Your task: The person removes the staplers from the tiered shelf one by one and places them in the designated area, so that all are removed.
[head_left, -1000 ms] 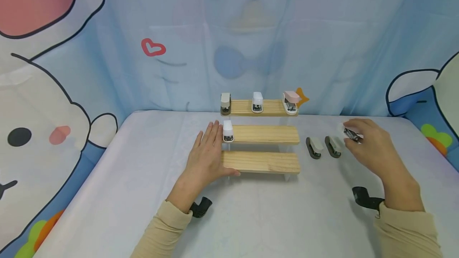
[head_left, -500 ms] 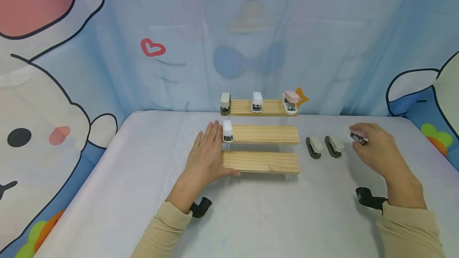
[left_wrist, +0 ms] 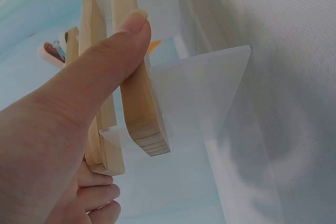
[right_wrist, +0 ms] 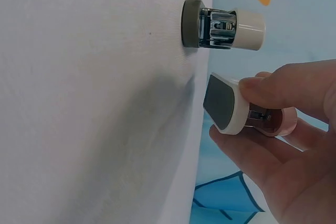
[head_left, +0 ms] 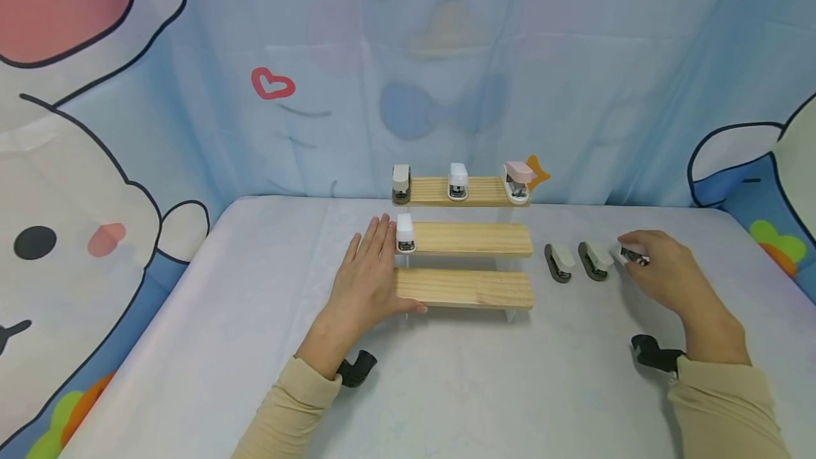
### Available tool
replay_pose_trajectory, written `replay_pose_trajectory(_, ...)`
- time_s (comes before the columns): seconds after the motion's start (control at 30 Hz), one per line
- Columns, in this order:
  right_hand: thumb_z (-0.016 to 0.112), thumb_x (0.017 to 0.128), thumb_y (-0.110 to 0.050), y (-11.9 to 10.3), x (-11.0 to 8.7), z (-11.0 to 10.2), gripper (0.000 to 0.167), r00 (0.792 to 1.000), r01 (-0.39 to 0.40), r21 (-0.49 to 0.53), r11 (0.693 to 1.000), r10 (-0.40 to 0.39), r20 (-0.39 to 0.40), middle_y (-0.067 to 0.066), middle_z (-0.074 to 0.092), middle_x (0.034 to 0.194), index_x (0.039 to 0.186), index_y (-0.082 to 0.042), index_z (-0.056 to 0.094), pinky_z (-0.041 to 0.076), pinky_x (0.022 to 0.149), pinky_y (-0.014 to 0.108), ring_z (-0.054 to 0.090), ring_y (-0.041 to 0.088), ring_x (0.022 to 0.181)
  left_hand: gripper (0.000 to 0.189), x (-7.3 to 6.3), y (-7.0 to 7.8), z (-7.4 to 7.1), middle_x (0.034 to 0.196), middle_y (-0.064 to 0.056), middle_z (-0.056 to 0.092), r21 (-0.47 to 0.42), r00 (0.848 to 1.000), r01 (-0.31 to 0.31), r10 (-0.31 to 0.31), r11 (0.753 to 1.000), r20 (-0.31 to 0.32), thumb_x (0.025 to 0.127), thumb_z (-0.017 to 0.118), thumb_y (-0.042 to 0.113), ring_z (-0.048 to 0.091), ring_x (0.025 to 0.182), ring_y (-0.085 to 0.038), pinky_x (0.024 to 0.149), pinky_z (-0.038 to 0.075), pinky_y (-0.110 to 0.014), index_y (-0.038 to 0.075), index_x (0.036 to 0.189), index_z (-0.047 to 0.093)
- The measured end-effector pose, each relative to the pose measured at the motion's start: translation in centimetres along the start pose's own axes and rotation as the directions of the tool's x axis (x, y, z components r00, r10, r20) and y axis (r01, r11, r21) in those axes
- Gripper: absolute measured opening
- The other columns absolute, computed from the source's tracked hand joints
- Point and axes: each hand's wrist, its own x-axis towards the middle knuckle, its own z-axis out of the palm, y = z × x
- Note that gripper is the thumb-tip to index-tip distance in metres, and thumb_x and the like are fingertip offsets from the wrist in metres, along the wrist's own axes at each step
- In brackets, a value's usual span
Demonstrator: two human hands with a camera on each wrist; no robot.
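Note:
My left hand (head_left: 366, 271) lies with straight fingers along the left side of a tiered wooden shelf (head_left: 465, 287), its thumb (left_wrist: 118, 51) touching the lowest board's front. My right hand (head_left: 663, 271) pinches a small stapler (right_wrist: 231, 106) between thumb and fingers; it has a white rim, a grey underside and a pinkish top. That stapler is tilted, its base off the table, right of two grey-and-dark staplers, one near (head_left: 596, 261) and one farther left (head_left: 559, 263). On the middle board's left end stands a white stapler (head_left: 405, 233).
The top board (head_left: 487, 191) carries a grey stapler (head_left: 401, 184), a white stapler (head_left: 457, 181) and a pink-topped stapler (head_left: 516, 181). Clear supports (left_wrist: 205, 82) hold the boards up. A cloth-covered table (head_left: 484, 381) lies beneath, with a printed curtain (head_left: 574, 55) behind.
My right hand shifts slightly right, then comes down and nearer to me with the stapler still pinched. My left hand and the shelf stay where they were.

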Motion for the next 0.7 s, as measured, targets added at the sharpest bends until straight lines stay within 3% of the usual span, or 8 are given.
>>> replay_pose_trajectory(0.3, 0.050, 0.089, 0.003, 0.76, 0.36, 0.48, 0.040, 0.999, -0.013, 0.013, 1.000, 0.012, 0.052, 0.043, 0.039, 0.137, 0.128, 0.012, 0.052, 0.041, 0.090, 0.072, 0.045, 0.059, 0.115, 0.138, -0.04, 0.02, -0.17, 0.167, -0.014, 0.009, -0.007, 1.000, 0.002, -0.002, 1.000, 0.011, 0.062, 0.081, 0.071, 0.008, 0.156, -0.027, 0.126, 0.014, -0.047, 0.000, 0.158, 0.011)
replay_pose_trajectory(0.7, 0.041, 0.097, -0.002, 0.39, 0.29, 0.22, 0.039, 0.992, -0.074, 0.034, 0.997, 0.070, 0.102, 0.041, 0.035, 0.142, 0.133, 0.010, 0.050, 0.037, 0.095, 0.075, 0.040, 0.062, 0.122, 0.137, 0.01, 0.00, -0.19, 0.167, -0.014, 0.011, -0.008, 1.000, 0.002, -0.002, 1.000, 0.008, 0.061, 0.081, 0.070, 0.008, 0.156, -0.027, 0.126, 0.015, -0.047, 0.000, 0.158, 0.014)
